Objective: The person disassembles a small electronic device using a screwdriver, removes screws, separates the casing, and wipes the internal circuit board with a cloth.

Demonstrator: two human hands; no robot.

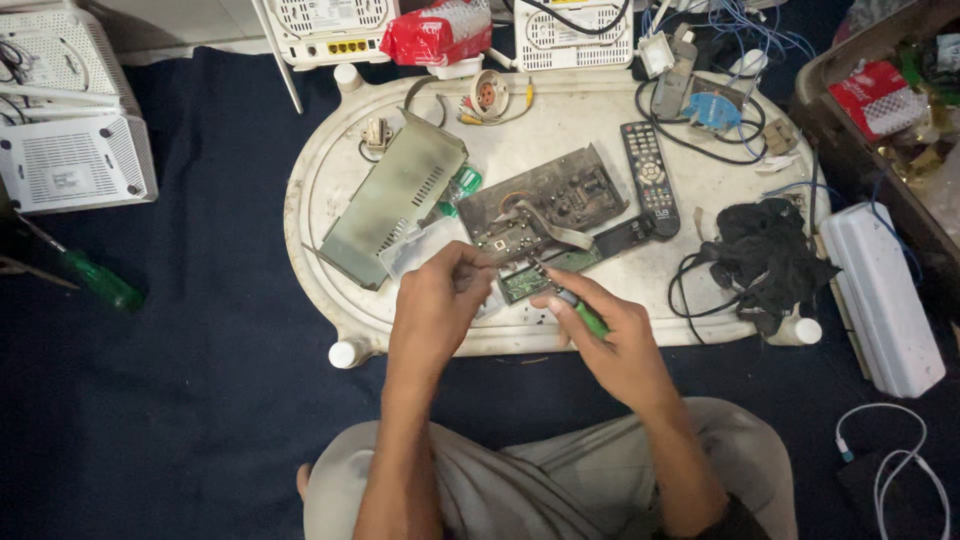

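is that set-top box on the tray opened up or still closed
Opened up. Its grey metal cover lies off to one side on the white tray, and the bare circuit board is exposed.

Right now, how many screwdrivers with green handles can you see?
2. One screwdriver is held in the right hand over the circuit board on the white tray. The other screwdriver lies on the dark cloth at left. Clutter may hide others.

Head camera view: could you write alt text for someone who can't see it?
Right hand works a green screwdriver on a circuit board that the left hand steadies, on a white tray. A remote lies nearby.
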